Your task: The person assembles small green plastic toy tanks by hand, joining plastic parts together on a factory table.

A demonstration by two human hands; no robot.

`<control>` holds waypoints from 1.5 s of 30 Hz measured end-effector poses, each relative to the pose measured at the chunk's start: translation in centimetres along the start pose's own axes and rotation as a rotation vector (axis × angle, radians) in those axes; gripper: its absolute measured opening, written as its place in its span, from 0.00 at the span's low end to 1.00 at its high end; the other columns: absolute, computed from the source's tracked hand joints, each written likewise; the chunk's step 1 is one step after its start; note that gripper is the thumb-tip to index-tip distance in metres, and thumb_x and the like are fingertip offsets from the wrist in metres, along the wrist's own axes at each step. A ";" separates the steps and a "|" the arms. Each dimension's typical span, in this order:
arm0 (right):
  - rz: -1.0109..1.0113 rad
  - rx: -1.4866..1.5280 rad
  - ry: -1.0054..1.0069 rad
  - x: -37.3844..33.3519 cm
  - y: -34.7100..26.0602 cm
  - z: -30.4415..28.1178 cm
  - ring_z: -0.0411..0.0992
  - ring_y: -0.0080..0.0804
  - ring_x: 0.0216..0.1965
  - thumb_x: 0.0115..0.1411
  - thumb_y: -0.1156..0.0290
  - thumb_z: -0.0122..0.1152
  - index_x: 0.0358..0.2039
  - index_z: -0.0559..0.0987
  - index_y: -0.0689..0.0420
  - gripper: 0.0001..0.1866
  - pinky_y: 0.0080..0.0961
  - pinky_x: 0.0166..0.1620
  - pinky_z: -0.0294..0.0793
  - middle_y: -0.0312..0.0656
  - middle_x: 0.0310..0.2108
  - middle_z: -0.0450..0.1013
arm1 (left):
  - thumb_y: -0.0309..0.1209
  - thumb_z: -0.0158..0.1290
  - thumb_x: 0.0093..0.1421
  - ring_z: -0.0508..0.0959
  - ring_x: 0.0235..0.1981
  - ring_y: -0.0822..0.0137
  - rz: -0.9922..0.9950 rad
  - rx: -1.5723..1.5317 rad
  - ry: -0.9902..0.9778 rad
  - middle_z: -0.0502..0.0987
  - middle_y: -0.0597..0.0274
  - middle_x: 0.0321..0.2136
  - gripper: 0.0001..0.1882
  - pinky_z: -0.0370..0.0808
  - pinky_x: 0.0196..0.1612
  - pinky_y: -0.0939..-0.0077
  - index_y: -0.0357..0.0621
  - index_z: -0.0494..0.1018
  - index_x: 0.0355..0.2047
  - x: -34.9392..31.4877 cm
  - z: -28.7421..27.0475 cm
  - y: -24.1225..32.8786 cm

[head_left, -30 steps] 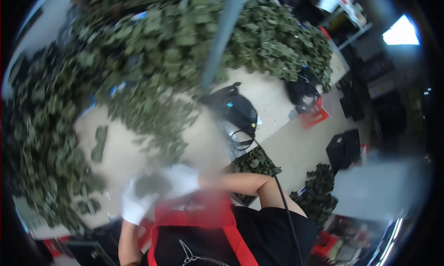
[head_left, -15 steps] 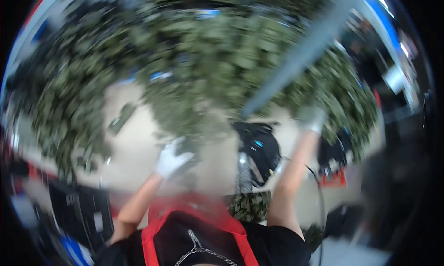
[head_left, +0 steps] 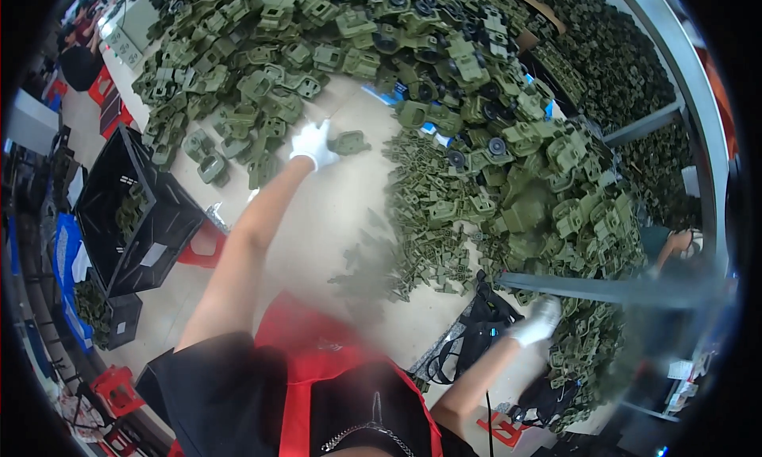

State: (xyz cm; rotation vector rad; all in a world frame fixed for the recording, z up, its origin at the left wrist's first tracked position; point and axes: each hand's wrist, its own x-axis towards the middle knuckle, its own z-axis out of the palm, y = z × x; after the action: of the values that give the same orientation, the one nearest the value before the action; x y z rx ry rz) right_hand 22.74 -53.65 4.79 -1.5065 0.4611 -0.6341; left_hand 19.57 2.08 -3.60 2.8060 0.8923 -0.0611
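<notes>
My left hand (head_left: pixel 313 145), in a white glove, reaches over the pale tabletop with its fingers apart. Right beside it lies a loose olive-green toy vehicle shell (head_left: pixel 349 142); the glove seems to touch its left end. Beyond the hand spreads a heap of similar green toy vehicle bodies (head_left: pixel 278 80), some with black wheels. My right hand (head_left: pixel 540 320), also gloved in white, is at the edge of the green parts (head_left: pixel 583 350) on the right, just below a grey metal bar (head_left: pixel 603 289). Its fingers are blurred, so any hold is hidden.
Small green pieces (head_left: pixel 436 195) are piled mid-table. A black bag (head_left: pixel 476 330) with straps sits by the right forearm. Black crates (head_left: pixel 143 219) stand on the left, beside a red stool (head_left: pixel 205 246). A metal frame (head_left: pixel 718 139) rises at right, with another person's arm (head_left: pixel 679 242) beyond.
The view has swung leftward and steadied. My left hand has stretched farther out, to beside a loose green shell. My right hand is now lower, near the bar and the right-hand heap.
</notes>
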 end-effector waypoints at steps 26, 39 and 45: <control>0.231 -0.238 -1.052 -36.3 3.0 21.4 0.72 0.29 0.44 0.55 0.73 0.65 0.55 0.67 0.64 0.28 0.24 0.47 0.74 0.47 0.49 0.72 | 0.29 0.64 0.48 0.70 0.48 0.63 0.055 -1.145 0.423 0.66 0.52 0.50 0.42 0.70 0.51 0.70 0.38 0.54 0.61 -12.0 -6.8 -4.8; 0.501 -0.081 -1.462 -38.4 5.0 16.5 0.65 0.30 0.55 0.53 0.82 0.65 0.68 0.37 0.54 0.53 0.29 0.56 0.69 0.44 0.57 0.63 | 0.27 0.68 0.45 0.71 0.53 0.62 -0.898 -2.333 -1.124 0.67 0.53 0.54 0.53 0.73 0.54 0.64 0.48 0.45 0.66 -16.5 0.7 -9.5; 0.199 -0.485 -1.493 -37.7 4.7 15.1 0.73 0.42 0.48 0.48 0.79 0.63 0.68 0.34 0.56 0.56 0.34 0.52 0.71 0.55 0.48 0.72 | 0.17 0.65 0.46 0.71 0.55 0.61 0.033 -1.661 -0.867 0.67 0.52 0.56 0.55 0.73 0.55 0.62 0.56 0.41 0.66 -18.3 0.5 -9.9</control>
State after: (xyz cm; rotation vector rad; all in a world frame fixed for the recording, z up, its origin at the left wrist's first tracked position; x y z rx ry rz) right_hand 4.23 -18.10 -3.31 -1.9065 -0.4375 0.8616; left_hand -1.08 -0.54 -3.98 1.0284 0.3019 -0.3140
